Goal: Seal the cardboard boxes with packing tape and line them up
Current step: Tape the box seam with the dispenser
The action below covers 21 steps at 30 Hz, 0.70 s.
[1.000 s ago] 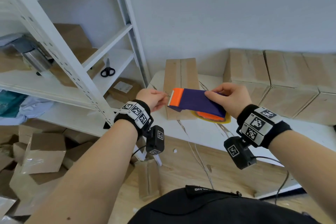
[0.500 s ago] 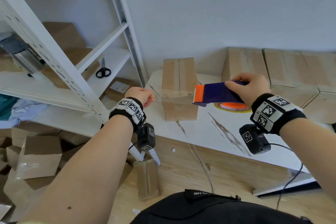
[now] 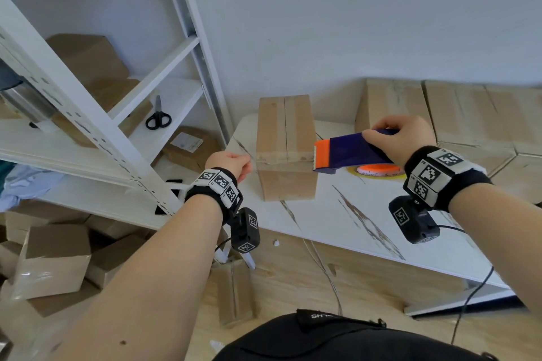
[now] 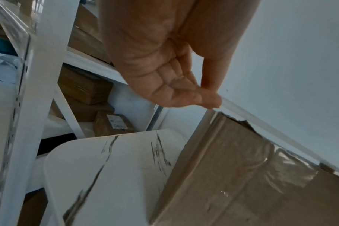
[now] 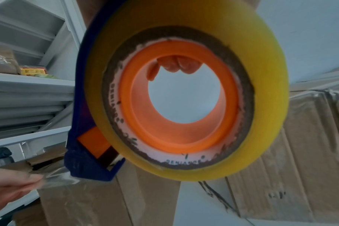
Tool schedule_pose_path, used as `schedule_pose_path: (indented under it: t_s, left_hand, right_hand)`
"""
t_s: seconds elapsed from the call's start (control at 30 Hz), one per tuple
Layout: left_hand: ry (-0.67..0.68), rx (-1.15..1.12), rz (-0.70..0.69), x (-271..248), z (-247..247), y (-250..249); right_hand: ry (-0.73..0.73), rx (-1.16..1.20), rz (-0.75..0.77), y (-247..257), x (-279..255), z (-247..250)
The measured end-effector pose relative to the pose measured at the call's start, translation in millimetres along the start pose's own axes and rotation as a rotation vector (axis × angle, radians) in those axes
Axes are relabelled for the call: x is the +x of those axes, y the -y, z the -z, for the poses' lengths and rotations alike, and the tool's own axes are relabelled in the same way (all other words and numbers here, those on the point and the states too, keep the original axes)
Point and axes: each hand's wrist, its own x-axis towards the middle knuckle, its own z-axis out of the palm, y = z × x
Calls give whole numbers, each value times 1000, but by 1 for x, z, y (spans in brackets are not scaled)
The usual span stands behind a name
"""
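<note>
White marble-patterned counter [image 3: 337, 223] against a pale wall is carrying a tall cardboard box [image 3: 286, 149], standing near its left end with clear tape crossing its near top edge. To the box's right, the person's right hand [image 3: 401, 138] is gripping a purple and orange tape dispenser [image 3: 349, 152], fingers curled over its top, with the yellowish tape roll [image 5: 194, 91] hanging beneath and the serrated orange end pointing toward the box. A strip of clear tape [image 4: 271, 131] is stretching from the dispenser across the box's near top edge to the left hand [image 3: 230, 163], which is pinching the free end between thumb and fingertips just left of the box. Taped boxes [image 3: 457, 114] are lining the far right of the counter. On the white metal shelving [image 3: 96, 126] at left, black scissors [image 3: 158, 117] are lying among more cartons.
</note>
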Motion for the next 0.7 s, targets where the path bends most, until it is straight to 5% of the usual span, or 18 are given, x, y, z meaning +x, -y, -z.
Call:
schedule_pose_path:
  t_s: [0.4,0.7]
  left_hand:
    - [41,-37,69,18,-18,10]
    - [88,153,64,23,-16,4]
  right_hand:
    - [23,-6,-48,-8,5,-6]
    - [46,88,-57,-15,7,-9]
